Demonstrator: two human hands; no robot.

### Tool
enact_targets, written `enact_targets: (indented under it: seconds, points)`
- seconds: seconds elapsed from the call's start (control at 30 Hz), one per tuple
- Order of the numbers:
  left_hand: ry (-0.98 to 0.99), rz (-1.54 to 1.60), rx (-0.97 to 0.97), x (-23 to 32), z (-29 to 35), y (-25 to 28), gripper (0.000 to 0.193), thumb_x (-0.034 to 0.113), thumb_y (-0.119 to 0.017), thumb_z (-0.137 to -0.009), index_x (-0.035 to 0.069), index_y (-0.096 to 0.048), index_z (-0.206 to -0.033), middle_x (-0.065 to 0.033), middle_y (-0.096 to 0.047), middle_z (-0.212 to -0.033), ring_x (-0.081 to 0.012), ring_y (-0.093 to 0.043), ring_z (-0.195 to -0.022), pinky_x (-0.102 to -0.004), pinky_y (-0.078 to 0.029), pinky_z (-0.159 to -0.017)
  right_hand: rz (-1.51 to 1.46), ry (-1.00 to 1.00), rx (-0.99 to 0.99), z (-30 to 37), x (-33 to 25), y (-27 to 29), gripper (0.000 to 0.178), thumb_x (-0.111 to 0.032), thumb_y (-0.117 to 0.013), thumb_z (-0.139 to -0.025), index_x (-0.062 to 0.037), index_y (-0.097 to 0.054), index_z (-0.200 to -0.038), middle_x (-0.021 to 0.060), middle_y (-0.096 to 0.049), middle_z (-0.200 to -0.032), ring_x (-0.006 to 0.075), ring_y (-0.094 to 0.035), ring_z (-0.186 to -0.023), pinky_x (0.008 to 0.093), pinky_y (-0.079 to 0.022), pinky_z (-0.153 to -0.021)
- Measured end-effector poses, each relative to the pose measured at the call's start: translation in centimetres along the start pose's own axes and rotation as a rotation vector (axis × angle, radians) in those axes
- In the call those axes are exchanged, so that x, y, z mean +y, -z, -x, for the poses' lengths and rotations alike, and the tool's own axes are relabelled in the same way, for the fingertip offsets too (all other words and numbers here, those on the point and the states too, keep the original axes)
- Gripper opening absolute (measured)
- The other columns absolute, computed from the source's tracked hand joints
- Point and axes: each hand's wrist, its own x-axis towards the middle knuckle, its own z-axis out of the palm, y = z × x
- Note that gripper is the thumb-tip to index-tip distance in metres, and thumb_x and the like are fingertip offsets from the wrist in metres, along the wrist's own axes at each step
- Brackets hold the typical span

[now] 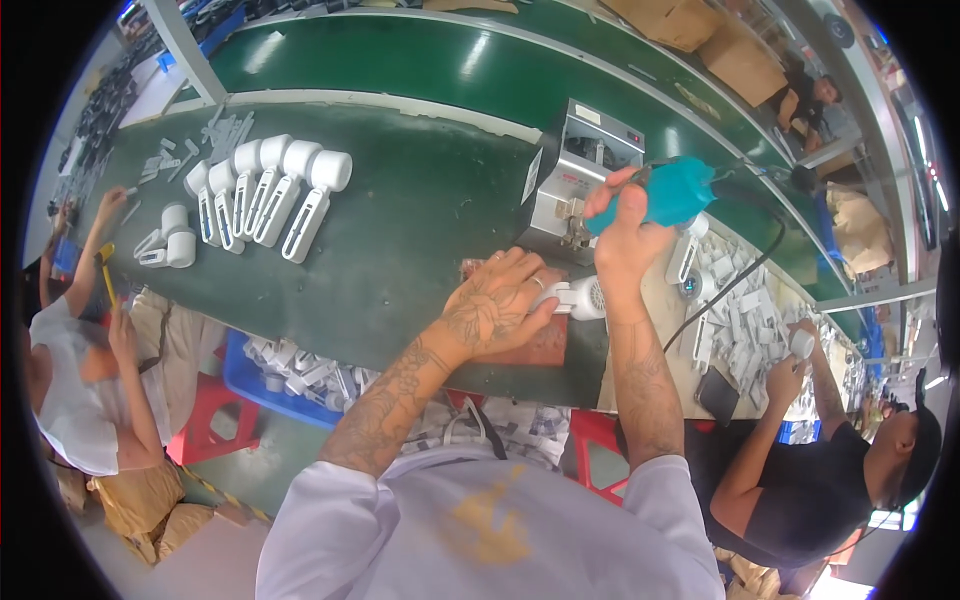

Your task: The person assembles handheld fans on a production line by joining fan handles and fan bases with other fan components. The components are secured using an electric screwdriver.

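My left hand point(503, 303) is closed over a small white handheld fan point(588, 298), pressing it down on a reddish-brown mat point(530, 345). Most of the fan's handle is hidden beneath my fingers; its round grilled head sticks out to the right. In my right hand point(632, 222) is a teal electric screwdriver point(675, 192), gripped around its body, with a dark cable trailing off to the right. The driver's front end is beside a metal screw feeder point(575, 175), and its tip is hard to make out there.
Several white handheld fans point(270, 190) lie in a row at the left. Loose grey strips point(228, 130) are behind them. A blue bin point(250, 375) of white parts stands below the table edge. Co-workers sit at both sides; more parts point(740, 320) cover the right-hand table.
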Motion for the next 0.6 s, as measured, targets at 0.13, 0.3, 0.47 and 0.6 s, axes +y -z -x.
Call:
enact_targets:
  seconds: [0.13,0.3,0.47,0.6]
  points:
    - [-0.019,-0.012,0.031,0.2,-0.2,0.1,0.037,0.022,-0.061,-0.094,0.009,-0.065,-0.129,-0.0106,-0.060,-0.106,-0.0308,-0.057,-0.102,-0.0438,-0.048,-0.094,-0.046,-0.027,0.008,0.0,0.2,0.1,0.033,-0.031,-0.065,-0.102,0.0013,-0.058,-0.100,0.0046,-0.059,-0.072,0.0141,-0.058,-0.061,0.0288,-0.048,-0.058]
    - [-0.005,0.004,0.027,0.0,0.0,0.1,0.036,0.022,-0.062,-0.094,0.010,-0.066,-0.128,-0.0099,-0.060,-0.106,-0.0310,-0.058,-0.102,-0.0441,-0.049,-0.093,0.113,-0.167,-0.004,0.8,-1.5,-0.2,0.040,-0.040,-0.056,-0.105,-0.0004,-0.056,-0.102,0.0067,-0.055,-0.069,0.0174,-0.055,-0.058,0.0328,-0.046,-0.055]
    - [-0.004,0.014,0.020,0.5,-0.5,0.3,0.036,0.021,-0.063,-0.093,0.012,-0.067,-0.127,-0.0086,-0.060,-0.106,-0.0306,-0.057,-0.100,-0.0439,-0.049,-0.092,-0.083,-0.195,0.114,4.4,-4.3,2.1,0.041,-0.037,-0.063,-0.102,0.0034,-0.058,-0.103,0.0065,-0.058,-0.075,0.0144,-0.058,-0.061,0.0290,-0.047,-0.054]
    - [0.006,0.041,-0.015,0.4,-0.3,0.3,0.038,0.026,-0.060,-0.094,0.006,-0.067,-0.126,-0.0111,-0.060,-0.106,-0.0299,-0.056,-0.104,-0.0445,-0.046,-0.095,-0.060,-0.204,-0.001,6.0,-4.4,2.7,0.047,-0.040,-0.066,-0.100,0.0056,-0.056,-0.106,0.0106,-0.060,-0.089,0.0175,-0.059,-0.063,0.0327,-0.050,-0.056]
